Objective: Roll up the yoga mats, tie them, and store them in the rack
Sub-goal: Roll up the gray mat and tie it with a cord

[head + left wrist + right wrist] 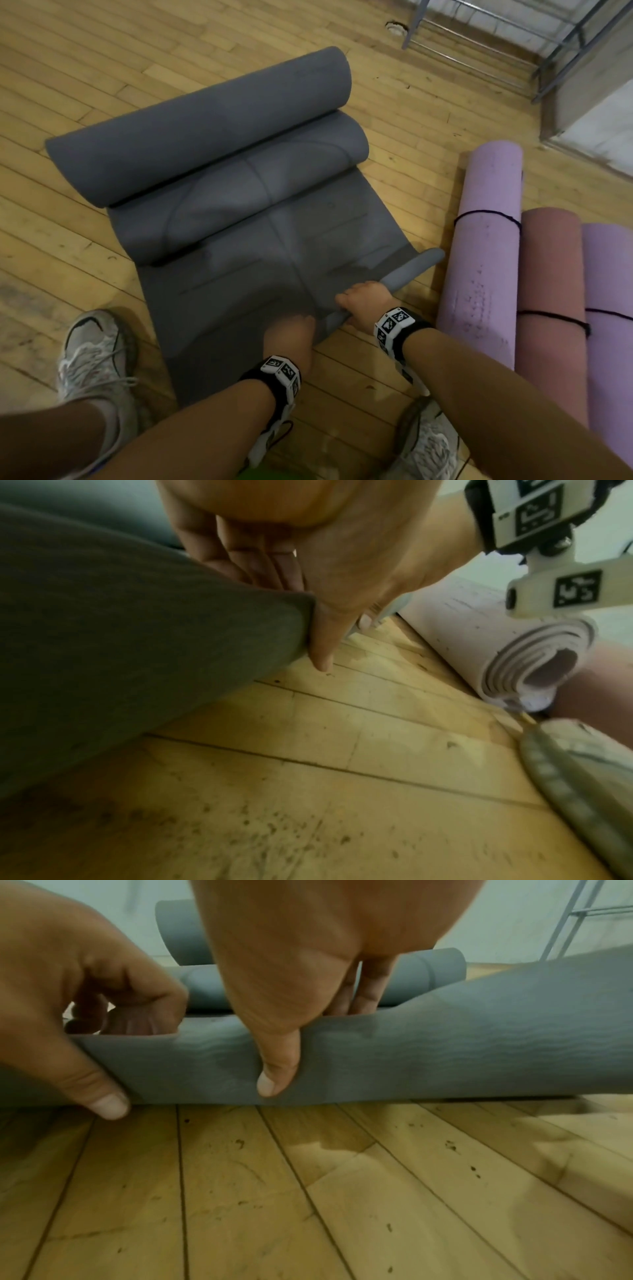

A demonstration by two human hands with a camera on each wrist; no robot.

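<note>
Both hands (329, 315) curl grey mat (239, 219) lengthwise.

Dim, warm indoor light over the yellow wooden plank floor (102, 85), brighter at the white wall in the top right corner. A soft shadow pools across the flat dark grey foam mat (239, 274). Edges bow with wide-angle stretch. Both wrist views are soft and smeared; the close right hand (274, 974) looms large and blurred.
</note>
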